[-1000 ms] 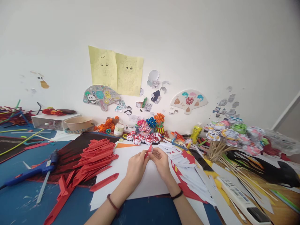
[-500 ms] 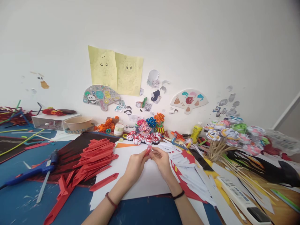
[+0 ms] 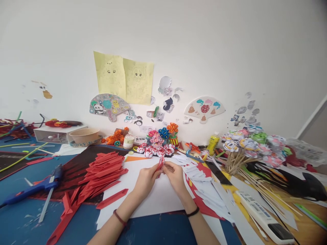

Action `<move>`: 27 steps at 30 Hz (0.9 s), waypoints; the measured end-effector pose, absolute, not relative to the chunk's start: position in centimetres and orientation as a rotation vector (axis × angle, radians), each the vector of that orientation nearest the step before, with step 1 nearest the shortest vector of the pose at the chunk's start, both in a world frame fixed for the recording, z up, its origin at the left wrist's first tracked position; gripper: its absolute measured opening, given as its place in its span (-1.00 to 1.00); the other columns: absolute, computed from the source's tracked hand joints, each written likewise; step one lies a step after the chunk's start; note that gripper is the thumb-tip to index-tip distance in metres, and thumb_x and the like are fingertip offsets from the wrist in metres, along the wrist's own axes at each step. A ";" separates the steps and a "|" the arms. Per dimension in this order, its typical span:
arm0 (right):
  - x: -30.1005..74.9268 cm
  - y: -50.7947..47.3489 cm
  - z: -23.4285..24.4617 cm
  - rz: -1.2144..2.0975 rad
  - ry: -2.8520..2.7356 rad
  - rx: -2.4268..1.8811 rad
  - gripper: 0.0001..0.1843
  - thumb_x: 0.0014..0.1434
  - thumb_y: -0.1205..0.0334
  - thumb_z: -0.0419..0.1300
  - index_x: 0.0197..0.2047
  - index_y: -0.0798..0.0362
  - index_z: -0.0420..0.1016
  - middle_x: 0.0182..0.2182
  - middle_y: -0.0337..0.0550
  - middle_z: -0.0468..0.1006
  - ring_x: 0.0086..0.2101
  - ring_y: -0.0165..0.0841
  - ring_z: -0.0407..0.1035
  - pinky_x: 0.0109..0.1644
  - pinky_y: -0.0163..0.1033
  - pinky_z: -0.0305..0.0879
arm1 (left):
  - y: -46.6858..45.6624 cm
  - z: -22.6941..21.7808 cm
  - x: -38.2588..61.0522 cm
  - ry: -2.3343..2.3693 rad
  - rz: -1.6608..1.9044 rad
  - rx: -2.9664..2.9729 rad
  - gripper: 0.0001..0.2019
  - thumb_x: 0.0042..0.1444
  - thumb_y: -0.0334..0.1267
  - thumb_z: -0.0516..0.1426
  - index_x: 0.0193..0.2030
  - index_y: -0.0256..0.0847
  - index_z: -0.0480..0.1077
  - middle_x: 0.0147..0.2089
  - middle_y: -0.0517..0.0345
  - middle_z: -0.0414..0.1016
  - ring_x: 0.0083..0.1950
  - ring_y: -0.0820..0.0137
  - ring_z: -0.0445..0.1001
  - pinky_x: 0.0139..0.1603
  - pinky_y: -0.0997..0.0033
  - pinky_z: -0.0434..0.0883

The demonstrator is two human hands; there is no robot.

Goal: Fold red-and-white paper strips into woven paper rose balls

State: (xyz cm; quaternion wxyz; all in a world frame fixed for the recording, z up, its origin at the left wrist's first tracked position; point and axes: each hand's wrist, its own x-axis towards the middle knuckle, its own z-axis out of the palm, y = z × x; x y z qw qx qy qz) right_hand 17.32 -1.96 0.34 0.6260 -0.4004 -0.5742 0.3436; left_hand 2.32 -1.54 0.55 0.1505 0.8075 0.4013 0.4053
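Between my fingertips is a small red-and-white folded paper piece (image 3: 160, 163), held upright over a white sheet (image 3: 150, 200). My left hand (image 3: 146, 180) pinches it from the left side. My right hand (image 3: 174, 176) closes on its lower right side, fingers bent together. Just beyond it sits a cluster of red-and-white paper flowers (image 3: 155, 150). A heap of folded red paper strips (image 3: 104, 173) lies to the left of my left hand. Folded white paper strips (image 3: 204, 183) are scattered to the right of my right hand.
A blue glue gun (image 3: 43, 185) rests at the left. At the right are paper flowers on sticks (image 3: 242, 146), a white power strip (image 3: 265, 217) and a yellow bottle (image 3: 213, 144). A tan bowl (image 3: 85, 135) and a white jar (image 3: 128, 141) stand near the wall.
The folded paper piece has turned more upright and shows more of its striped side between my fingers. Both hands stay in nearly the same place. The view has shifted slightly.
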 end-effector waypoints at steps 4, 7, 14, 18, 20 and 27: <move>17.5 -2.0 0.4 0.800 -1.348 -0.916 -0.78 0.07 0.16 0.30 -0.27 0.15 0.60 -0.39 -0.02 0.64 -0.40 -0.24 0.51 -0.31 -0.22 0.43 | -1.6 0.3 2.4 1.166 1.130 2.358 -0.79 0.27 -0.25 0.01 -0.14 -0.18 0.47 -0.45 0.19 0.54 -0.47 0.43 0.45 -0.34 0.55 0.28; 17.7 -1.9 0.5 0.828 -1.368 -0.902 -0.80 0.07 0.20 0.28 -0.27 0.15 0.60 -0.42 -0.04 0.63 -0.43 -0.28 0.49 -0.35 -0.25 0.40 | -1.5 0.2 2.3 1.140 1.106 2.387 -0.78 0.27 -0.24 0.01 -0.09 -0.16 0.45 -0.42 0.18 0.55 -0.44 0.41 0.48 -0.33 0.55 0.27; 17.8 -1.7 0.1 0.735 -1.344 -0.973 -0.82 0.05 0.20 0.28 -0.35 0.16 0.57 -0.47 -0.07 0.59 -0.45 -0.30 0.45 -0.36 -0.26 0.38 | -1.6 0.6 2.4 1.138 1.064 2.403 -0.79 0.27 -0.23 0.02 -0.09 -0.17 0.44 -0.42 0.19 0.55 -0.43 0.40 0.47 -0.35 0.55 0.24; 17.7 -2.0 0.3 0.730 -1.312 -0.986 -0.80 0.04 0.17 0.29 -0.37 0.16 0.56 -0.48 -0.07 0.58 -0.45 -0.29 0.44 -0.35 -0.24 0.37 | -1.9 0.8 2.6 1.146 1.058 2.364 -0.81 0.26 -0.23 0.02 -0.13 -0.18 0.44 -0.45 0.20 0.52 -0.47 0.41 0.44 -0.37 0.54 0.23; 17.7 -2.1 0.6 0.760 -1.285 -0.973 -0.79 0.03 0.16 0.30 -0.38 0.16 0.55 -0.50 -0.09 0.56 -0.47 -0.32 0.41 -0.37 -0.26 0.35 | -1.9 0.9 2.6 1.123 1.075 2.338 -0.82 0.25 -0.22 0.03 -0.18 -0.18 0.44 -0.47 0.21 0.50 -0.48 0.42 0.42 -0.38 0.54 0.22; 17.8 -2.2 0.9 0.874 -1.224 -0.893 -0.82 0.03 0.19 0.29 -0.47 0.14 0.52 -0.61 -0.25 0.42 -0.57 -0.43 0.28 -0.46 -0.33 0.23 | -1.6 0.7 2.7 0.995 1.237 2.036 -0.78 0.25 -0.13 0.02 -0.27 -0.20 0.39 -0.54 0.25 0.43 -0.53 0.46 0.35 -0.45 0.55 0.22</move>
